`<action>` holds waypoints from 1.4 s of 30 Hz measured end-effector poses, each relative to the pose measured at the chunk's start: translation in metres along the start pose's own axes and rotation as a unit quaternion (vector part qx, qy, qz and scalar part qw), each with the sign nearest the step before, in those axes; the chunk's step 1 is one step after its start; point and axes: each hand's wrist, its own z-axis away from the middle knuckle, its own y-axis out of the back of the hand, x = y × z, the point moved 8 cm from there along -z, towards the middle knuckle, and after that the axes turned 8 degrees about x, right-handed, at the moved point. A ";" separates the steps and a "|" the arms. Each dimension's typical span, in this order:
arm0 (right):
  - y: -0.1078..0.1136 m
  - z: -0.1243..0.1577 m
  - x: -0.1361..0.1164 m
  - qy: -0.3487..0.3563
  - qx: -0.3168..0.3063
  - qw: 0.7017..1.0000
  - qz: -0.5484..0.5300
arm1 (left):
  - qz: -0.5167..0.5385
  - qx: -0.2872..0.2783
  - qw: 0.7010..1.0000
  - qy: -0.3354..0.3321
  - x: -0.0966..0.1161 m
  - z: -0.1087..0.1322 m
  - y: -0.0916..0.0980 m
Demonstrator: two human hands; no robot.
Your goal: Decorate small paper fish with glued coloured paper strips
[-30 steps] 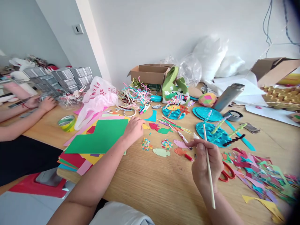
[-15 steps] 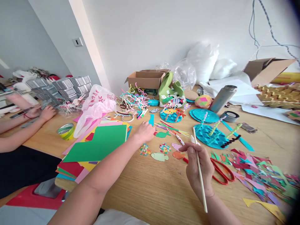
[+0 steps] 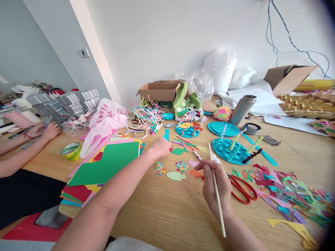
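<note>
In right hand [image 3: 212,188] — thin pale stick [image 3: 221,219]

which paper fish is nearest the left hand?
The dark green fish, just right of the left hand. The pale green fish, pink fish and orange fish lie closer to the right hand, which holds a stick.

Bare table [image 3: 170,209] lies open near the edge; paper scraps [image 3: 288,195] and red scissors [image 3: 242,190] crowd the right.

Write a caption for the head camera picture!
Right hand holds a wooden stick; left hand is beside a green paper fish on the table.
</note>
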 end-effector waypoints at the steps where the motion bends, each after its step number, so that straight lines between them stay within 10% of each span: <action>1: 0.000 0.000 0.000 0.003 0.001 1.000 0.002 | -0.001 0.000 1.000 -0.005 0.000 0.000 0.001; 20: -0.001 0.001 0.000 0.014 -0.006 1.000 -0.019 | -0.053 -0.002 0.978 -0.203 0.024 -0.008 -0.005; 42: -0.002 0.001 -0.004 0.025 -0.016 1.000 -0.003 | -0.053 0.028 0.980 -0.187 0.023 -0.005 0.005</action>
